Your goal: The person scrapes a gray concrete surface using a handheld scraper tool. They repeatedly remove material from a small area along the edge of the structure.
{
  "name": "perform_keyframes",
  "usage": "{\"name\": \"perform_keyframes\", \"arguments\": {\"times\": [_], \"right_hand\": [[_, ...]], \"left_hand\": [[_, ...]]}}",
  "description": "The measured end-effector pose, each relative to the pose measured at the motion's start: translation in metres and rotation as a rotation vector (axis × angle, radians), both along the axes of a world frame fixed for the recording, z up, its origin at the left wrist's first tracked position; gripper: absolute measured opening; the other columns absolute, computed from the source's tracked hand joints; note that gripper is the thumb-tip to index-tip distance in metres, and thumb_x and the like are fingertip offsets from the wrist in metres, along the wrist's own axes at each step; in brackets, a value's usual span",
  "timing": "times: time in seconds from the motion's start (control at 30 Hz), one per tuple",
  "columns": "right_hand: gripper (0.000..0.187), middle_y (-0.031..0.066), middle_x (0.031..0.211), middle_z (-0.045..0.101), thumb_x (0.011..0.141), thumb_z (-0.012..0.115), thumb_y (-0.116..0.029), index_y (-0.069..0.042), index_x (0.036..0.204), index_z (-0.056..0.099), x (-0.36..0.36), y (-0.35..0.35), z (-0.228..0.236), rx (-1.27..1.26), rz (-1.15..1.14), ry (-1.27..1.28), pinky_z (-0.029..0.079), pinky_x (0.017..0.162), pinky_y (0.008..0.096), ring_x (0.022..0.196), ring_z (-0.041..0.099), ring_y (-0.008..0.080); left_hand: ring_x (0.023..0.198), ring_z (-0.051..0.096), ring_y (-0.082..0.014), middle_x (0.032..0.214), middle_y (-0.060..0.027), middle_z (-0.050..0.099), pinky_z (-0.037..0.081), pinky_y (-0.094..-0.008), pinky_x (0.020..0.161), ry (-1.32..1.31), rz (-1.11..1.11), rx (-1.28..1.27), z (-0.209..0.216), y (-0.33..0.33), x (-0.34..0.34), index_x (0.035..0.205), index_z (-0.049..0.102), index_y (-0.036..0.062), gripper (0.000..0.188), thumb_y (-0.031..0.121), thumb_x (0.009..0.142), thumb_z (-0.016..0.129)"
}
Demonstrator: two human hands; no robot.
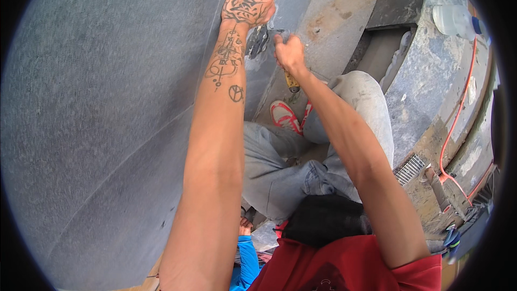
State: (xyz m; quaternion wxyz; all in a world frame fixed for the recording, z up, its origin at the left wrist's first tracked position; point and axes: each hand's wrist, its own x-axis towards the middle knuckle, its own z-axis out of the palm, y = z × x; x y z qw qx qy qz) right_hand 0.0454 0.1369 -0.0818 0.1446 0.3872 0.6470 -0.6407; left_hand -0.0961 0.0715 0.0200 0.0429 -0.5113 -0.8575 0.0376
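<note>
My left hand (247, 4) lies against the edge of a large grey panel (124, 75), its fingers stretched toward the top of the view and partly cut off there. Something pale shows between the fingers, too small to name. Below and right of that hand, a rough dark patch (258, 42) marks the panel's edge. My right hand (290, 54) is closed around a hand tool with a yellow handle (292, 82). The handle's end sticks out below my fist, and the tool's working end, near the dark patch, is not clear enough to name.
A dusty grey surface with an open slot (385, 48) lies to the right. On it are a clear plastic bottle (451, 20), an orange cord (462, 102) and a metal grate (410, 170). My bent legs (280, 178) are below my arms. Another person's blue sleeve (247, 258) shows at the bottom.
</note>
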Motion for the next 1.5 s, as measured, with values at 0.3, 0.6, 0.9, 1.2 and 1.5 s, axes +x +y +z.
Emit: {"name": "perform_keyframes", "arguments": {"times": [0.3,0.6,0.9,1.2,1.5], "right_hand": [[0.035,0.0172,0.063,0.063,0.093,0.059,-0.023,0.011,0.091,0.057,-0.001,-0.001,0.025,-0.069,-0.004,-0.081,0.049,0.043,0.0382,0.047,0.062,0.0246],[0.034,0.0164,0.062,0.062,0.092,0.06,-0.023,0.011,0.089,0.056,-0.003,0.0,0.018,-0.114,-0.029,-0.085,0.048,0.041,0.0373,0.046,0.061,0.0237],[0.035,0.0161,0.059,0.061,0.092,0.06,-0.022,0.011,0.08,0.056,0.002,-0.003,0.021,-0.079,0.028,-0.058,0.046,0.038,0.038,0.044,0.06,0.0233],[0.035,0.0159,0.063,0.063,0.093,0.058,-0.02,0.011,0.076,0.057,-0.005,-0.007,0.035,-0.159,-0.021,-0.15,0.049,0.039,0.037,0.045,0.06,0.023],[0.032,0.0131,0.06,0.06,0.094,0.059,-0.019,0.01,0.083,0.054,-0.009,-0.013,0.045,-0.181,-0.067,-0.206,0.044,0.035,0.0349,0.042,0.056,0.0191]], "left_hand": [[0.14,0.036,-0.0176,0.146,-0.0024,0.049,0.023,-0.0462,0.119,0.247,0.039,-0.208,0.001,-0.002,0.006,0.095,0.074,0.0151,0.025,0.035,0.085,0.063],[0.14,0.036,-0.0171,0.145,-0.0021,0.049,0.022,-0.046,0.119,0.231,0.038,-0.205,0.003,0.001,0.007,0.094,0.074,0.0152,0.024,0.034,0.085,0.062],[0.141,0.035,-0.0171,0.146,-0.002,0.048,0.023,-0.0464,0.119,0.233,0.046,-0.225,0.001,0.001,0.007,0.093,0.073,0.0147,0.024,0.034,0.085,0.063],[0.141,0.035,-0.0174,0.145,-0.0021,0.049,0.022,-0.0462,0.119,0.229,0.04,-0.208,0.001,0.001,0.006,0.093,0.073,0.0147,0.024,0.034,0.085,0.063],[0.14,0.035,-0.0174,0.146,-0.0024,0.049,0.022,-0.0462,0.119,0.218,0.039,-0.206,0.002,-0.001,0.006,0.093,0.074,0.015,0.024,0.035,0.085,0.063]]}}
